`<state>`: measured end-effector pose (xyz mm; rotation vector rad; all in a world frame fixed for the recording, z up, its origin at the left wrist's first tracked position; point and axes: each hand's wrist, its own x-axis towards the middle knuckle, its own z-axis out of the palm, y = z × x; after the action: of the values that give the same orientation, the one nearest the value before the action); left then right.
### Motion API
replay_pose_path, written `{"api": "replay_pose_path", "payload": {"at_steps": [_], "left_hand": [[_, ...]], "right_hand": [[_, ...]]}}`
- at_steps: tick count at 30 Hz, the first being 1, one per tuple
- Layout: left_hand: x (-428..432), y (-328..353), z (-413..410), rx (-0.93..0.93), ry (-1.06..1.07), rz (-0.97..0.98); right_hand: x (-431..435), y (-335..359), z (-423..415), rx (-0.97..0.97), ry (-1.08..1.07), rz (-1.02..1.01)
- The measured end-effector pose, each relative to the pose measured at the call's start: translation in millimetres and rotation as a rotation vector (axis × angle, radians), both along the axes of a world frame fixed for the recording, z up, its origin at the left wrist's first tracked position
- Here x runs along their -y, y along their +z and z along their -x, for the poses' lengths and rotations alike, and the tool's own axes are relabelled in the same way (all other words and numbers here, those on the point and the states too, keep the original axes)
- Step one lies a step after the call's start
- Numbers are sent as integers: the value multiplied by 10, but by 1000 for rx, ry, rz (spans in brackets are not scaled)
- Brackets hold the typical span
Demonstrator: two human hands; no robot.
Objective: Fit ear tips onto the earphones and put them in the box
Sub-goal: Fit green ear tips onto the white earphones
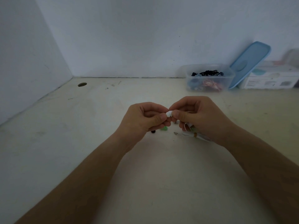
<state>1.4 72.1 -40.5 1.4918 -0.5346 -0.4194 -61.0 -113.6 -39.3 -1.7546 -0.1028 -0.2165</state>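
well in front of the box point(208, 78), left hand point(145, 118) and right hand point(199, 117) pinch the white earbud point(169, 113) between their fingers point(160, 118); a skewed push or slipping grip could flick it down onto the bench point(97, 118).

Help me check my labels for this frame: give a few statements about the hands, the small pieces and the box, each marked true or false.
1. The left hand and right hand both pinch a white piece between them. True.
2. The blue lid is closed on the clear box. False: it leans against the box's side, and the box is open.
3. A green piece lies on the table just below the hands. True.
4. The clear box is empty. False: it holds black and coloured cables.
5. A black piece lies left of the green piece. True.
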Motion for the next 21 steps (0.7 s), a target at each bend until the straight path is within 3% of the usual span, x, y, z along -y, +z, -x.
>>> {"api": "replay_pose_path", "payload": {"at_steps": [9,21], "left_hand": [[1,9,4,-7,-21,19],[-4,61,17,185,-28,-44]], "right_hand": [[19,35,9,0,3,0],[26,68,21,-64,-13,18]]}}
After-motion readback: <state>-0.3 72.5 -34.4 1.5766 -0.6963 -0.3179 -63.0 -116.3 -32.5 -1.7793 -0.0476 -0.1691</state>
